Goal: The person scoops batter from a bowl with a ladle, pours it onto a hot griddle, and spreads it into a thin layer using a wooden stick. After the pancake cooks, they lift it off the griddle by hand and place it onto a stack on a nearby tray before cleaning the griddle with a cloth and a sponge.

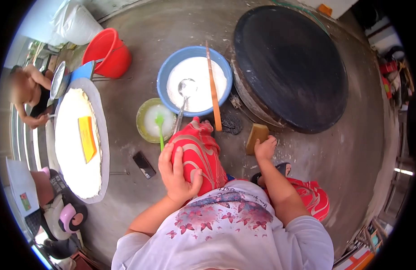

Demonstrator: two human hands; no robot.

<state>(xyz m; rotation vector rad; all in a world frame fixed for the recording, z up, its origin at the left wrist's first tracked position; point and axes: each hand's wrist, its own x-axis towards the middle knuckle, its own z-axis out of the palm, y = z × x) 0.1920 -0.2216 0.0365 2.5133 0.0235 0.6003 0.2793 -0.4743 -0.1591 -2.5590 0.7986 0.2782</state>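
My left hand (pixel 178 175) lies on my left knee, on red patterned trousers (pixel 196 148), with its fingers spread and nothing in them. Low beside the large round black griddle (pixel 291 67), my right hand (pixel 265 148) grips a flat tan block (pixel 256 137) by its right edge. In front of me is a blue basin (pixel 165 96) of white batter or flour. A metal ladle (pixel 186 92) rests in it, and a long wooden strip (pixel 212 83) lies across its rim. The green bowl (pixel 140 117) beside it holds whitish liquid and a green-handled utensil (pixel 160 128).
A dark mesh pad (pixel 232 123) lies between basin and griddle. A phone (pixel 144 164) is on the floor. At left, a round stand (pixel 103 180) bears white sheets and a yellow scraper (pixel 87 139). A red bucket (pixel 120 58) stands behind it; another person (pixel 34 92) sits farther left.
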